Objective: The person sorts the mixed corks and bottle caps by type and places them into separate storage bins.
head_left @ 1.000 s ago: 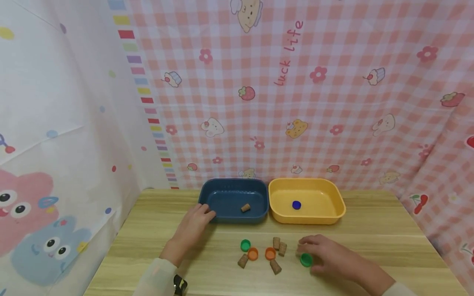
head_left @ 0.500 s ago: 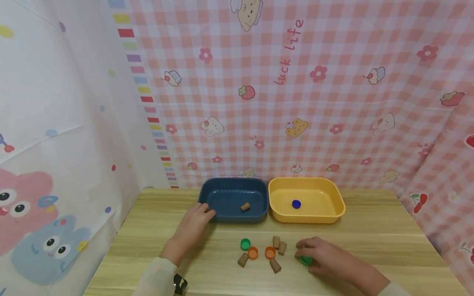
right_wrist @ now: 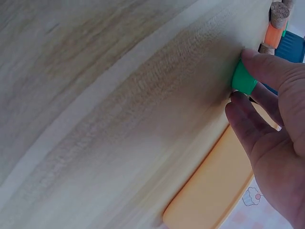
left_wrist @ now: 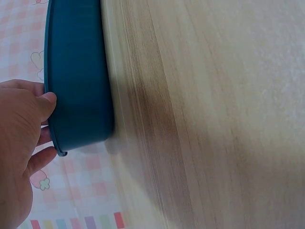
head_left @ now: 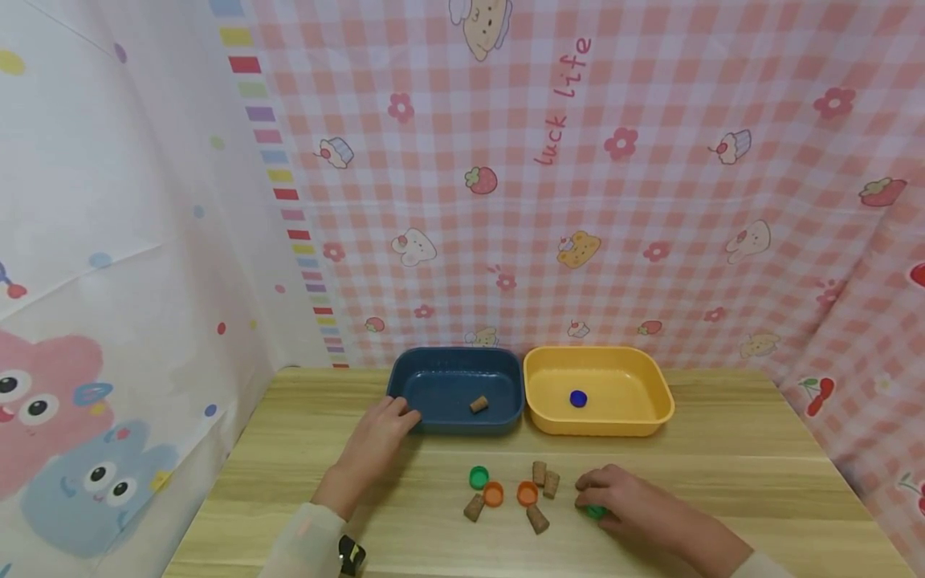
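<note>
My left hand grips the rim of the dark blue bin at its front left corner, thumb outside and fingers over the edge. My right hand pinches a green bottle cap between thumb and fingers, low at the table. Left of it lie several corks, such as this cork, along with two orange caps and another green cap. One cork lies inside the blue bin, and a dark blue cap lies inside the yellow bin.
The two bins stand side by side at the back of the wooden table. A pink checked cloth hangs close behind them, and a white printed cloth hangs on the left. A small black item sits by my left sleeve.
The right hand has come down and closed its fingers on the green cap, which now shows less from above. The left hand has stayed on the blue bin.
</note>
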A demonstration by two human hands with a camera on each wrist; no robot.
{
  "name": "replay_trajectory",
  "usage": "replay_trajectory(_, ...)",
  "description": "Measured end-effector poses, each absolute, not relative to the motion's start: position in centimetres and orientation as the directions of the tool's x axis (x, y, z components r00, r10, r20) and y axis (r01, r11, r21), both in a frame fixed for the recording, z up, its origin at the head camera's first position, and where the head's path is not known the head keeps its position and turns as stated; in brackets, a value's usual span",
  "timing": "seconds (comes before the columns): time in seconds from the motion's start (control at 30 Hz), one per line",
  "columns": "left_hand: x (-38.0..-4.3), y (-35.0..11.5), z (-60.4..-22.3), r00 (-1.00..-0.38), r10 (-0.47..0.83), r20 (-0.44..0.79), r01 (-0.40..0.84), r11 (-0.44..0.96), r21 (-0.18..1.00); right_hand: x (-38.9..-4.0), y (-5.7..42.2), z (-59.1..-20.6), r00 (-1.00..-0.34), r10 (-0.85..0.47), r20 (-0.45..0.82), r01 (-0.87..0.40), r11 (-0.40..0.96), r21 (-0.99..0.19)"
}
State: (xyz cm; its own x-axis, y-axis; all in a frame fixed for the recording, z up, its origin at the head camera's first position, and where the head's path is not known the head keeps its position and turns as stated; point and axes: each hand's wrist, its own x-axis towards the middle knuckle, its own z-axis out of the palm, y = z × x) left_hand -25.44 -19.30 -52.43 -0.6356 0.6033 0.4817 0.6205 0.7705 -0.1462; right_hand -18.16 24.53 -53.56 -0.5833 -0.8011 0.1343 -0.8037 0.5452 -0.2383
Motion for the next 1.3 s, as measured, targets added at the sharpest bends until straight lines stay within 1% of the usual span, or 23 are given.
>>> replay_trajectory(0.1, -25.54, -19.19, -52.49, -0.630, 0.603, 0.490, 0.622, 0.769, -0.148, -18.14, 24.52, -53.58, -0.581, -0.801, 0.142, -0.806, 0.543, -0.236)
replay_trajectory(0.37, -25.69, -18.92, -52.62, -0.639, 0.596, 0.487, 0.622, 0.772, -0.129, -18.00, 24.53, -53.36, -0.618, -0.776, 0.126, -0.774, 0.572, -0.270)
replay_trajectory(0.5, -25.66, -18.88, -52.56, -0.652, 0.593, 0.471, 0.624, 0.774, -0.110, -18.02, 24.51, -53.38, -0.611, -0.778, 0.145, -0.782, 0.566, -0.261)
replay_trajectory(0.7, -25.48, -19.13, -52.30, -0.664, 0.574, 0.479, 0.608, 0.788, -0.102, -18.51, 24.07, -53.48, -0.596, -0.786, 0.164, -0.798, 0.555, -0.236)
replay_trajectory(0.8, -25.47, -19.13, -52.24, -0.654, 0.581, 0.484, 0.611, 0.783, -0.115, -18.55, 23.98, -53.47, -0.591, -0.788, 0.175, -0.804, 0.554, -0.217)
replay_trajectory(0.93, -25.50, -19.09, -52.35, -0.637, 0.589, 0.498, 0.620, 0.775, -0.124, -18.41, 23.90, -53.31, -0.592, -0.788, 0.171, -0.802, 0.555, -0.220)
replay_trajectory(1.17, -25.45, -19.01, -52.35, -0.637, 0.590, 0.496, 0.615, 0.777, -0.135, -18.02, 23.82, -52.85, -0.621, -0.774, 0.125, -0.775, 0.582, -0.246)
replay_trajectory(1.3, -25.39, -19.12, -52.52, -0.625, 0.595, 0.506, 0.624, 0.770, -0.135, -17.93, 23.78, -52.81, -0.626, -0.773, 0.108, -0.769, 0.587, -0.254)
